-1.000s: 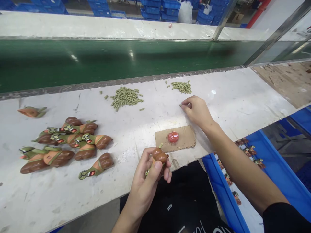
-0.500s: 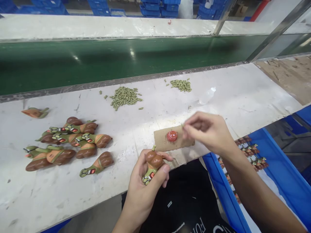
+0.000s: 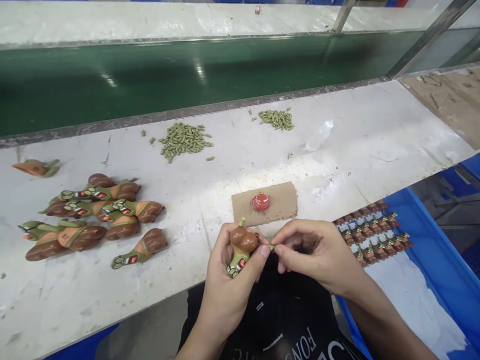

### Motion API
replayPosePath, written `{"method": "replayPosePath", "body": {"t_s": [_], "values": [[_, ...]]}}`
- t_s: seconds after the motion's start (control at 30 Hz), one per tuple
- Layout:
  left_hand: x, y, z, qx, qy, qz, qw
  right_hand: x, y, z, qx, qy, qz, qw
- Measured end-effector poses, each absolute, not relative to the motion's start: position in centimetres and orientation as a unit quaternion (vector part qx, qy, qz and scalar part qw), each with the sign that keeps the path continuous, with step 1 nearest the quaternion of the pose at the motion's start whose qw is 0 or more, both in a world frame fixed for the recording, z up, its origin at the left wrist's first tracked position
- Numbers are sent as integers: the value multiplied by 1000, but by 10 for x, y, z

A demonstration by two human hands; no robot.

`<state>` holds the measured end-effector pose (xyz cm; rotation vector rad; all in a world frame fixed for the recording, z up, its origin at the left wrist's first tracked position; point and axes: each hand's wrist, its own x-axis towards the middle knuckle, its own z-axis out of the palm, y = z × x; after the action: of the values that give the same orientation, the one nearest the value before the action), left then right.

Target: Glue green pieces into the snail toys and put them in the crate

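A small toy figure (image 3: 243, 241) lies in my left hand (image 3: 229, 285), its round brown end up and its green face with glasses and open red mouth toward my wrist. One green peg sticks up from the brown end. My right hand (image 3: 313, 252) pinches a small green peg (image 3: 271, 247) between thumb and fingertips, close to my left thumb at the figure's side. Whether the peg touches the figure I cannot tell. Just beyond my hands a piece of cardboard (image 3: 284, 201) carries a red, glossy round blob (image 3: 261, 202).
More figures (image 3: 129, 220) are heaped at the left, with a loose orange-and-green piece (image 3: 35, 167) behind. Two piles of green pegs (image 3: 185, 139) and a clear bottle (image 3: 320, 135) stand farther back. At right, a blue crate (image 3: 431, 240) holds rows of figures. A green conveyor belt (image 3: 150, 82) runs behind.
My right hand has come down from above the cardboard to the figure, bringing the green peg beside my left thumb. My left hand keeps its hold. The camera view has tilted downward.
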<state>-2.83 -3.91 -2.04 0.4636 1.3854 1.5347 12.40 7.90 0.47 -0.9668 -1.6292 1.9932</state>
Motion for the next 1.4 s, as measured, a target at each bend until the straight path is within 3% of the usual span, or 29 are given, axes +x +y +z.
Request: {"method": "replayPosePath", "body": {"t_s": [0.17, 0.3, 0.53, 0.67, 1.0, 1.2, 1.4], "values": [[-19, -43, -32, 146, 562, 668, 467, 112, 68, -12, -324, -523, 732, 294], [-16, -44, -36, 135, 577, 669, 449, 106, 64, -15, -333, -528, 723, 296], [-24, -50, -21, 134, 579, 659, 461, 106, 90, 4, -384, -684, 510, 354], [-29, -54, -15, 107, 529, 658, 526, 97, 113, 14, -347, -787, 392, 326], [-28, -60, -20, 147, 529, 642, 535, 88, 118, 13, -299, -865, 300, 268], [-30, -60, -22, 158, 525, 644, 534, 88, 115, 15, -324, -838, 337, 282], [-32, -57, -34, 201, 514, 662, 507, 96, 91, 15, -386, -676, 539, 322]]}}
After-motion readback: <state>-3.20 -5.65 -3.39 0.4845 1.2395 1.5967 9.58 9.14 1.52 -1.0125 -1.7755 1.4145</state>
